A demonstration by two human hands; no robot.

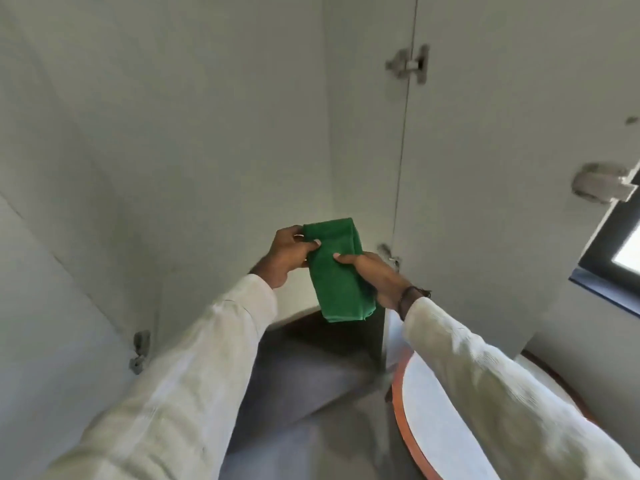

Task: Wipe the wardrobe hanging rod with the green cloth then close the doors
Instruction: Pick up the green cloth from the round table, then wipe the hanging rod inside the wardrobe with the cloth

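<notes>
Both arms outstretched, a person's left hand [289, 252] and right hand [379, 275] pinch a folded green cloth [337, 271] inside an open wardrobe [207, 133].

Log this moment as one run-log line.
folded green cloth | held by left hand and right hand | wardrobe doors open | rod unseen

**Green cloth against pale panels**

The cloth [337, 271] is solid deep green, unpatterned. The sleeves [194, 368] are off-white with a faint woven texture. The wardrobe panels [173, 116] and door [502, 150] are plain pale grey-white, with dull silver hinges [410, 64]. The round table [446, 420] is white, rimmed orange-brown. The window frame [609, 258] is dark. The wristband [410, 296] is dark brown.
</notes>
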